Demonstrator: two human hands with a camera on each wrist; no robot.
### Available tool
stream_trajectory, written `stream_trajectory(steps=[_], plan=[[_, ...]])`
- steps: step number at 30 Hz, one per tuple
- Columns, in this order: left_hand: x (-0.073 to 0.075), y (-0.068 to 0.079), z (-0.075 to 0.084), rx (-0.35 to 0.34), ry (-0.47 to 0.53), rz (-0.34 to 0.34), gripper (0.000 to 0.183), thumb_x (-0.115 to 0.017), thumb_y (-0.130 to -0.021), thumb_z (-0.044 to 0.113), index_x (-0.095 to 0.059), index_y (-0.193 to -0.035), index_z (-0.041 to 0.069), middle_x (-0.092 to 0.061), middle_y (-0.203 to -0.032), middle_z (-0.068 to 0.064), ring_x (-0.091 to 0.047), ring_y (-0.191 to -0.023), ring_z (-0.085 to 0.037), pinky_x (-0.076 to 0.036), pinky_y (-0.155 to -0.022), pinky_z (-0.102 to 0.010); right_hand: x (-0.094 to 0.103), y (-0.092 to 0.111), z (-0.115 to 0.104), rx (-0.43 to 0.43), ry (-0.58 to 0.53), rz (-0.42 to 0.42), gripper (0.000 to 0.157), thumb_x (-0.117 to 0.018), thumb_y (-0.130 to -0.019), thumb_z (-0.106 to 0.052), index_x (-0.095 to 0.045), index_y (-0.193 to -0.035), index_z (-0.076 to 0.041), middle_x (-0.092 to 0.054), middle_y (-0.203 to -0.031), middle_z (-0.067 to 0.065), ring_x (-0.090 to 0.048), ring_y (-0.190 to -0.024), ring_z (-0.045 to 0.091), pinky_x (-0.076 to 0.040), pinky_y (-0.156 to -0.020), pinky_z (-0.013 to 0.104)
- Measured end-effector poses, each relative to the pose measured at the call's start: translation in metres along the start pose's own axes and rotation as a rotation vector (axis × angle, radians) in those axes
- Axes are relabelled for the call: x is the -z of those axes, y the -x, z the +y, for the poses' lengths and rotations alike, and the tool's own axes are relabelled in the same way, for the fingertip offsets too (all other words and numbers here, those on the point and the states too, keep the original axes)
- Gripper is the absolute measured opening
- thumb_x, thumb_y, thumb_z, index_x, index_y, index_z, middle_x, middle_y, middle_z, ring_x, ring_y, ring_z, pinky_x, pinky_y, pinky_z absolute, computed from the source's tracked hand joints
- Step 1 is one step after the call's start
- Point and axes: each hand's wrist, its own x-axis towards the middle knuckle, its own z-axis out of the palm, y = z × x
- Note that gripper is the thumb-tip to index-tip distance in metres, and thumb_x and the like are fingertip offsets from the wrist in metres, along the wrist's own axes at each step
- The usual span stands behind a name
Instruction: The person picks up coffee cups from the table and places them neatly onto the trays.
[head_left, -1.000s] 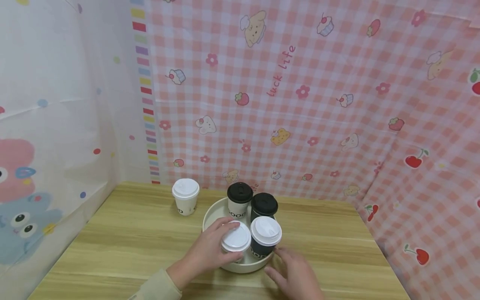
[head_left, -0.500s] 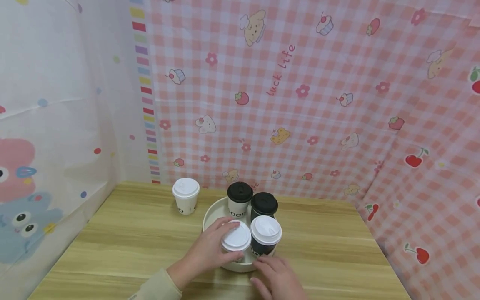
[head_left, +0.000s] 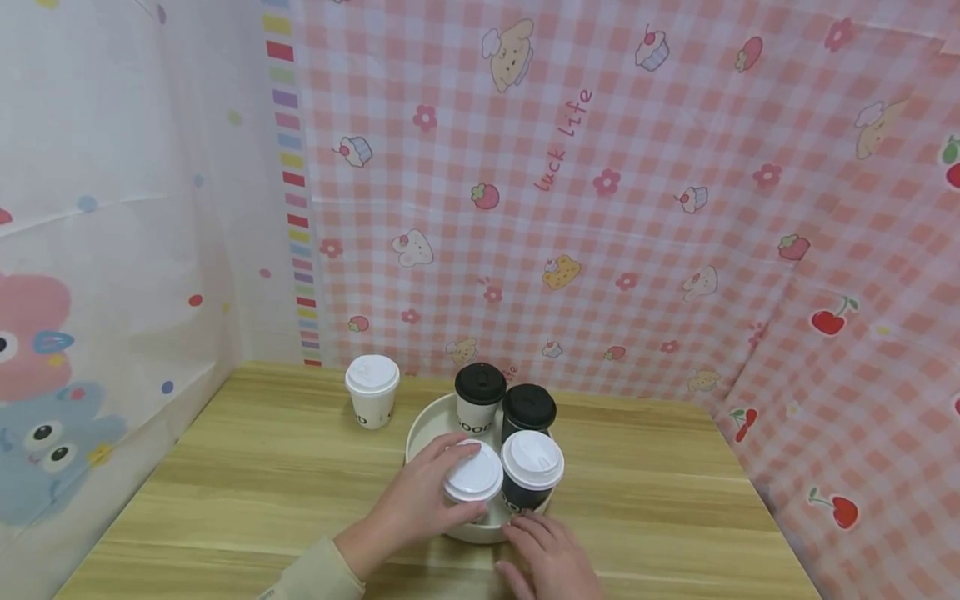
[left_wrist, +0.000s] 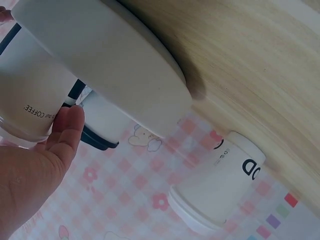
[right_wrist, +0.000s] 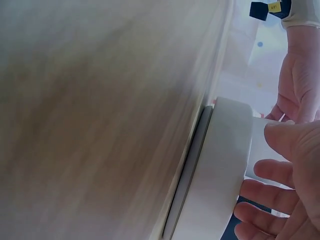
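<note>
My left hand (head_left: 416, 496) holds a white paper coffee cup (head_left: 474, 473) with a white lid, fingers and thumb to either side. This cup stands at the front left inside a round cream tray (head_left: 480, 535). In the left wrist view, the fingertips lie against the pale side of the held cup (left_wrist: 30, 95). My right hand (head_left: 551, 554) is at the tray's front right, below a black cup with a white lid (head_left: 532, 467). In the right wrist view its loosely bent fingers (right_wrist: 270, 195) reach over the tray wall (right_wrist: 215, 170), spread apart, gripping nothing.
Behind in the tray stand a white cup with a black lid (head_left: 480, 417) and a black-lidded dark cup (head_left: 528, 408). Another white-lidded cup (head_left: 372, 400) stands on the wooden table (head_left: 262, 475), left of the tray. Patterned cloth (head_left: 555, 250) hangs behind.
My right hand has moved left along the tray's front, from beside the black cup to the front rim. My left hand has kept its hold on the white cup.
</note>
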Motion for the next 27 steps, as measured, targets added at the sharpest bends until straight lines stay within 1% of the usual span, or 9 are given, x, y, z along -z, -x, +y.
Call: stream_trajectory(steps=[7, 13, 19, 21, 27], plan=[[0.001, 0.001, 0.001, -0.011, 0.010, 0.006, 0.074, -0.092, -0.081, 0.043, -0.066, -0.143, 0.013, -0.059, -0.153, -0.011, -0.065, -0.132, -0.029, -0.058, -0.108, -0.050, 0.004, -0.001, -0.007, -0.072, 0.002, -0.065, 0.040, -0.086, -0.086, -0.043, -0.078, -0.116, -0.016, -0.079, -0.118, -0.001, -0.072, -0.110, 0.016, -0.059, -0.096, 0.029], [0.004, 0.003, 0.001, -0.005, 0.016, -0.005, 0.077, -0.093, -0.080, 0.046, -0.064, -0.145, 0.016, -0.058, -0.154, -0.011, -0.063, -0.135, -0.031, -0.058, -0.108, -0.052, 0.006, -0.003, -0.009, -0.109, -0.027, -0.102, 0.038, -0.083, -0.090, -0.044, -0.078, -0.115, -0.015, -0.079, -0.118, 0.000, -0.072, -0.110, 0.016, -0.061, -0.096, 0.032], [0.008, 0.006, 0.000, -0.010, 0.004, 0.019, 0.082, -0.093, -0.079, 0.051, -0.063, -0.148, 0.018, -0.057, -0.157, -0.009, -0.064, -0.136, -0.032, -0.059, -0.106, -0.054, 0.007, -0.005, -0.010, -0.128, -0.037, -0.119, 0.038, -0.084, -0.090, -0.043, -0.078, -0.115, -0.015, -0.079, -0.118, 0.000, -0.072, -0.109, 0.015, -0.061, -0.095, 0.033], [0.010, 0.008, -0.001, -0.001, 0.004, 0.024, 0.083, -0.092, -0.079, 0.053, -0.062, -0.149, 0.020, -0.056, -0.158, -0.008, -0.064, -0.136, -0.032, -0.059, -0.106, -0.054, 0.007, -0.005, -0.010, -0.129, -0.035, -0.117, 0.038, -0.084, -0.090, -0.043, -0.078, -0.115, -0.015, -0.078, -0.118, 0.000, -0.072, -0.108, 0.015, -0.061, -0.095, 0.033], [0.021, 0.017, -0.009, 0.086, 0.027, 0.009, 0.083, -0.089, -0.080, 0.057, -0.061, -0.150, 0.023, -0.055, -0.159, -0.007, -0.064, -0.137, -0.033, -0.057, -0.107, -0.056, 0.005, -0.004, -0.009, -0.130, -0.040, -0.107, 0.039, -0.085, -0.089, -0.043, -0.078, -0.115, -0.015, -0.078, -0.117, -0.001, -0.071, -0.108, 0.016, -0.061, -0.095, 0.034]])
